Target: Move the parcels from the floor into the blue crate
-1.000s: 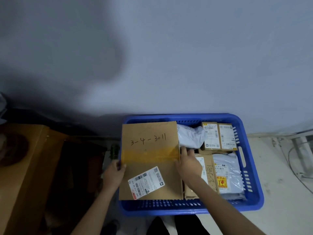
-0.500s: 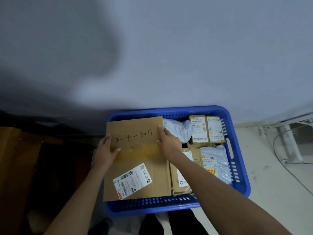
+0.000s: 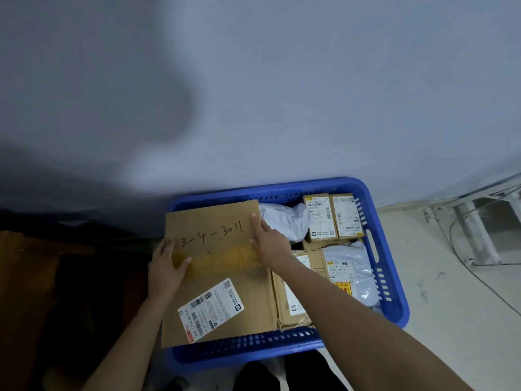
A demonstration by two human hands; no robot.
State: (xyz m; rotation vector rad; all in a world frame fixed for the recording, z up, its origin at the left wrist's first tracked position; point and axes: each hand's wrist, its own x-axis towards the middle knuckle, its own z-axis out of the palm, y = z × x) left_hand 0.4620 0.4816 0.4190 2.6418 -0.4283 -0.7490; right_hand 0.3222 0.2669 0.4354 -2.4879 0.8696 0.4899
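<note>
Both hands have slid up the big cardboard box [image 3: 217, 275] since a second ago, from its middle toward its far end. It lies flat on the left side of the blue crate [image 3: 394, 300]. Left hand [image 3: 166, 266] grips its left edge, thumb on top over the tape; right hand [image 3: 270, 241] holds the right edge, fingers fairly straight. Beside it in the crate sit a narrow box [image 3: 296, 294], a white bag [image 3: 287, 218], two small boxes [image 3: 334, 215] and a grey bag [image 3: 352, 266].
</note>
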